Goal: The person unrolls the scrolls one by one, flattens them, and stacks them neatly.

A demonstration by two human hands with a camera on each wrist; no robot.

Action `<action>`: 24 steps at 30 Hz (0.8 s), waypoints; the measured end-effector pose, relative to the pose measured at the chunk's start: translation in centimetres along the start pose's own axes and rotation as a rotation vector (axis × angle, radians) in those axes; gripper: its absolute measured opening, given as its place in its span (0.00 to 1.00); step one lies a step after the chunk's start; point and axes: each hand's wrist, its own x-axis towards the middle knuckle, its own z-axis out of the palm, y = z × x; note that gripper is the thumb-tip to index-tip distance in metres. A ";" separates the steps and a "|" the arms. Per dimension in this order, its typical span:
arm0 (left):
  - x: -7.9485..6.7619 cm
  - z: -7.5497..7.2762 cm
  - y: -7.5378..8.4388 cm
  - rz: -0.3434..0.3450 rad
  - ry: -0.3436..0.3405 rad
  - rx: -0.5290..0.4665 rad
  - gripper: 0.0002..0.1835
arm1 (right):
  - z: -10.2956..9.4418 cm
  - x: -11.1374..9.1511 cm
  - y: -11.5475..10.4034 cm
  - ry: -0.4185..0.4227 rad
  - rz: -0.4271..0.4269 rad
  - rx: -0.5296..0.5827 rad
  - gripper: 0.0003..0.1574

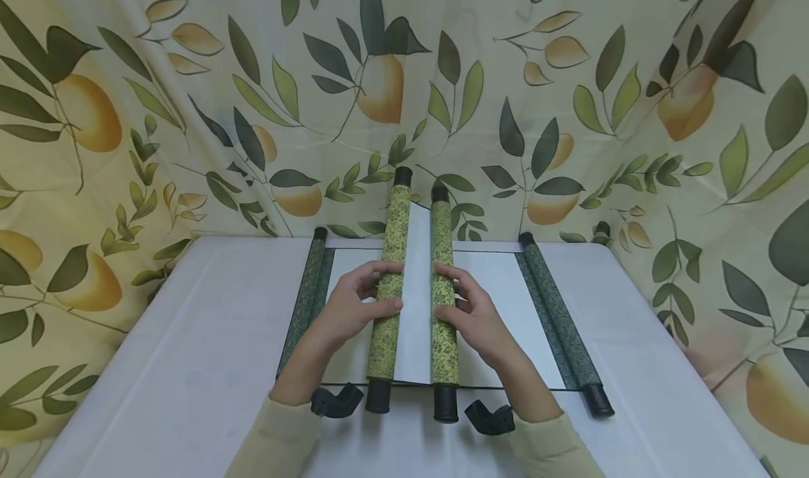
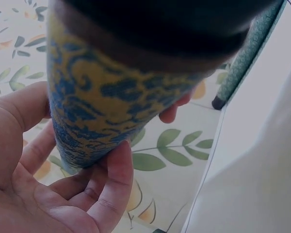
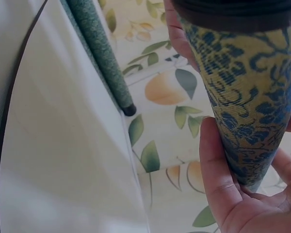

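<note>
Both hands hold a hanging scroll with yellow-green patterned rolls and black end knobs, partly unrolled. My left hand (image 1: 360, 304) grips its left roll (image 1: 383, 344), thumb on the near face and fingers curled round the side. My right hand (image 1: 474, 309) grips the right roll (image 1: 445, 355) likewise. Between the rolls shows a narrow strip of white paper (image 1: 414, 295). In the left wrist view the patterned roll (image 2: 102, 104) rests against the curled fingers (image 2: 117, 194). The right wrist view shows the other roll (image 3: 247, 102) in the right hand (image 3: 262, 213).
Beneath lies a second scroll, spread on the white-covered table (image 1: 189, 344), its white sheet (image 1: 505, 309) partly hidden. Dark green rolls, one left (image 1: 305, 302) and one right (image 1: 562, 316), bound it. A curtain (image 1: 442, 78) with fruit and leaves hangs behind the table.
</note>
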 end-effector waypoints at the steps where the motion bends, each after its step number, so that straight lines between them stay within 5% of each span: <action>1: 0.0 0.0 0.0 -0.002 0.000 -0.002 0.28 | 0.0 0.0 0.0 0.000 0.003 -0.001 0.39; 24: -0.1 -0.2 -0.3 -0.023 -0.006 -0.007 0.27 | -0.5 -0.1 0.2 0.002 0.037 -0.013 0.39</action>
